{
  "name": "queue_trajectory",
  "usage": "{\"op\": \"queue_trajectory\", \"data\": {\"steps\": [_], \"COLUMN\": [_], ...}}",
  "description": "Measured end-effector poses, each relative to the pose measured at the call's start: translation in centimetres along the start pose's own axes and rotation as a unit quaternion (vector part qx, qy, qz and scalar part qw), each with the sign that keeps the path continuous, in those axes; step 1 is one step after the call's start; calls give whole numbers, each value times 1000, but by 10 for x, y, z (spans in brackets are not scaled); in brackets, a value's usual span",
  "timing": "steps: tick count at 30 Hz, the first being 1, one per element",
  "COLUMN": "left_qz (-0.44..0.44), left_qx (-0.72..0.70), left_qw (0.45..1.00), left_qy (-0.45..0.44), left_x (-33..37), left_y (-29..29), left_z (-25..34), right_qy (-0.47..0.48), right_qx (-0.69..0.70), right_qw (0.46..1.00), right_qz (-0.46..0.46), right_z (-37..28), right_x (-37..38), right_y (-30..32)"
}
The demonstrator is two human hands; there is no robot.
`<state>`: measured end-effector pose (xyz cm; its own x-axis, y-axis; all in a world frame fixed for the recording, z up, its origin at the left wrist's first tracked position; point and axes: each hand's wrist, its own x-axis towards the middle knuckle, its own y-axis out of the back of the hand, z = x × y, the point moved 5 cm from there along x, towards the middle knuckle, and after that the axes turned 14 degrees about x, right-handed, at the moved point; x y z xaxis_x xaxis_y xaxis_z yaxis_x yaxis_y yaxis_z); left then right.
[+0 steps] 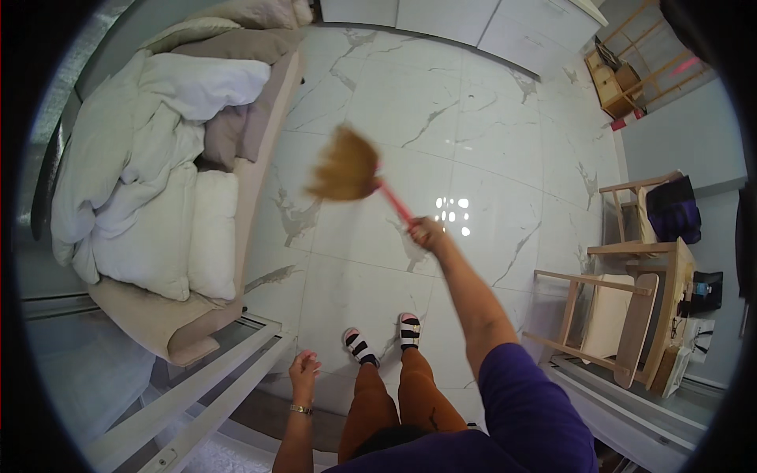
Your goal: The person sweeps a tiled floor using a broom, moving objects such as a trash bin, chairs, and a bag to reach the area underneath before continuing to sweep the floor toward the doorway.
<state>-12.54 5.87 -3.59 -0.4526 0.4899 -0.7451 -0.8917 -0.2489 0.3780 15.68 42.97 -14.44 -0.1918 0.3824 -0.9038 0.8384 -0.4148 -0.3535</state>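
Observation:
My right hand [426, 233] is closed around the red handle of a broom [347, 167], my arm stretched forward over the floor. The broom's fan of tan bristles points to the far left and is blurred by motion. Whether the bristles touch the tiles, I cannot tell. At my left side hangs my left hand [304, 369], its fingers loosely curled and a little apart, with nothing seen in it. A watch [300, 409] is on that wrist. Beneath the broom lies a floor of glossy white marble-look tiles [371, 94].
A sofa [256, 134] piled with white bedding [142, 205] stands at the left. White cabinets [441, 22] line the far side. Wooden chairs [583, 280] and bags [673, 209] are at the right. A sliding-door track [197, 386] runs near my left side.

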Motion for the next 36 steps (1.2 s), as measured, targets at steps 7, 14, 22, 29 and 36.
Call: {"op": "queue_trajectory", "data": {"steps": [7, 14, 22, 29, 36], "left_qz": [4, -179, -187, -37, 10], "left_qx": [51, -5, -251, -254, -20], "left_qw": [979, 959, 944, 916, 991], "left_qy": [-196, -219, 105, 310, -134], "left_x": [40, 28, 79, 216, 367], "left_y": [-1, -54, -108, -117, -199], "left_z": [49, 149, 152, 131, 271], "right_qy": [158, -23, -374, -347, -112], "right_qx": [-47, -22, -201, -355, -166], "right_qw": [980, 994, 891, 855, 978], "right_qz": [-110, -108, -162, -148, -58], "right_z": [-89, 57, 113, 145, 42], "right_x": [-88, -219, -185, 6, 85], "right_y": [-12, -32, -66, -129, -155]}}
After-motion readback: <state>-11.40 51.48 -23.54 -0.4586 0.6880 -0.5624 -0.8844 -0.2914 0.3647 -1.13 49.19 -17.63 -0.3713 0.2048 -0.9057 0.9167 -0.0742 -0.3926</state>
